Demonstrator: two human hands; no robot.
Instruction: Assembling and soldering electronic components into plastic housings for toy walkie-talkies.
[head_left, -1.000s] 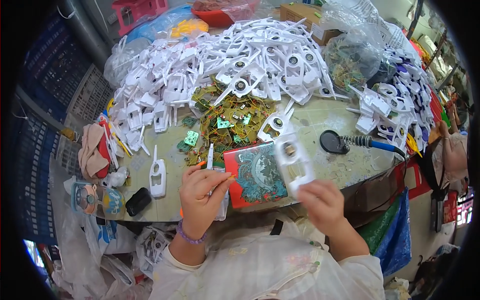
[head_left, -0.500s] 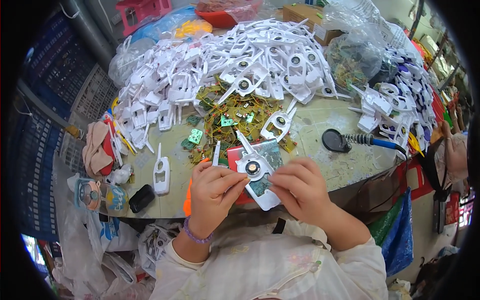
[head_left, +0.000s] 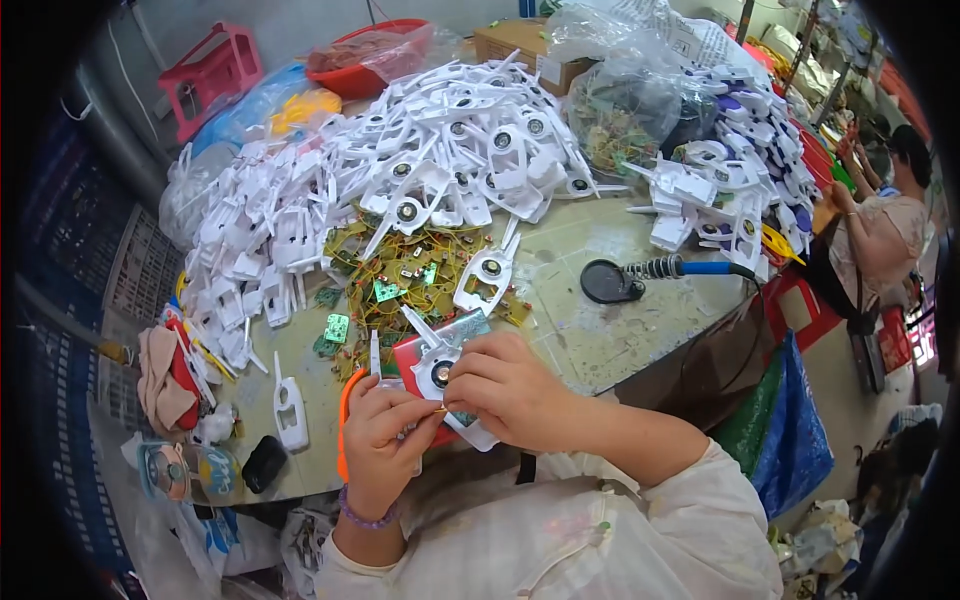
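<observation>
A white plastic housing half with a long narrow handle [head_left: 428, 331] lies in front of me. A round black speaker [head_left: 440, 374] sits in it. My left hand [head_left: 385, 425] pinches at the housing's left edge, thumb against forefinger. My right hand [head_left: 512, 392] reaches across the housing, fingers curled and their tips close to the left fingertips. A tiny yellowish bit shows between the two hands, too small to name. Under the housing are a red-edged flat piece [head_left: 408, 362] and something orange [head_left: 352, 395]. The right hand hides the housing's lower part.
Just beyond lies a heap of circuit boards with yellow wires [head_left: 400, 270], before a large pile of white housings [head_left: 450, 130]. A soldering iron [head_left: 700, 268] rests in its black stand [head_left: 604, 281] to the right. A bottle [head_left: 190, 472] stands left; a co-worker [head_left: 880, 230] sits far right.
My right hand has come in over the housing, bringing its fingertips close to the left ones. The view has turned, so the table appears shifted left.
</observation>
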